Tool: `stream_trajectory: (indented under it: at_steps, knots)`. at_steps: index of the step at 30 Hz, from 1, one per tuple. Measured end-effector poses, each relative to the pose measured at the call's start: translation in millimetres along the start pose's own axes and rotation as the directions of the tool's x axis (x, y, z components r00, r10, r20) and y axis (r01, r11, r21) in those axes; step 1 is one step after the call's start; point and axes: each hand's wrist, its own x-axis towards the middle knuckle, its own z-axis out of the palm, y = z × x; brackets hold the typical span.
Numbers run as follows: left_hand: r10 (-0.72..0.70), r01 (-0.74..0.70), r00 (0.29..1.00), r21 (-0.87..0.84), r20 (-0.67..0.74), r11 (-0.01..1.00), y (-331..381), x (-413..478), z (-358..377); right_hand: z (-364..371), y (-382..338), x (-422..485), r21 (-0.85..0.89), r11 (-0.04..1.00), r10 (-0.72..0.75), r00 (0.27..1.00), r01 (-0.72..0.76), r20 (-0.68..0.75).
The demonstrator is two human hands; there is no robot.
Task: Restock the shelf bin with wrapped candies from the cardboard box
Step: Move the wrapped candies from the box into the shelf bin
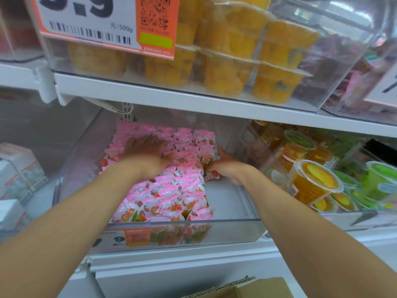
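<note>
Head view, looking down along two bare forearms into a shelf bin: the left hand [146, 149] lies flat, fingers spread and straight, palm down on top of the pink-and-white wrapped candies [171, 190] towards the back of the pile. The right hand [223, 165] sits against the right side of the same pile, thumb raised alongside the packets and fingers bent in towards a packet at the edge; whether it actually pinches that packet cannot be told. The candies lie in overlapping rows that fill the left and middle of the clear plastic rectangular bin [214, 221], leaving a bare white strip of floor along its right wall. A small orange price tag [137, 236] is fixed to the bin's front wall. Just right of it, another clear bin [285, 179] holds sealed yellow and green jelly cups [313, 182]. A white metal shelf [193, 100] runs above the hands, carrying a clear bin of stacked orange fruit cups [236, 52] with a large orange-and-white price label [103, 24] on its front. White cartons [17, 164] stand at the far left. The brown cardboard box [257, 289] shows only its top edge at the bottom of the frame, below the bin.
</note>
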Motion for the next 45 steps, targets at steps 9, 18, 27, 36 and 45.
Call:
stream_trajectory:
  at_steps: [9, 18, 27, 36, 45]
  knots:
    - [-0.008, 0.009, 1.000, -0.016, 0.017, 1.000, 1, 0, -2, -1, -2, 7, 0.085, 0.994, -0.084, 0.984, 0.071, 0.159]
    - [-0.005, 0.006, 1.000, -0.016, 0.021, 1.000, 0, 0, -2, -4, 3, -1, 0.035, 0.997, -0.073, 0.997, 0.071, 0.031]
    - [-0.003, 0.003, 1.000, -0.005, 0.023, 1.000, 1, 1, -1, -5, -2, -6, -0.011, 0.993, -0.112, 0.991, 0.114, 0.078]
    - [0.002, -0.004, 1.000, -0.099, -0.018, 0.995, 3, -6, -8, -11, -4, -20, -0.130, 0.990, -0.063, 0.998, 0.061, -0.016]
    - [-0.046, -0.072, 0.947, -0.351, -0.317, 0.934, 44, -90, -27, -5, -28, -114, -0.246, 0.913, -0.379, 0.897, 0.324, -0.227]
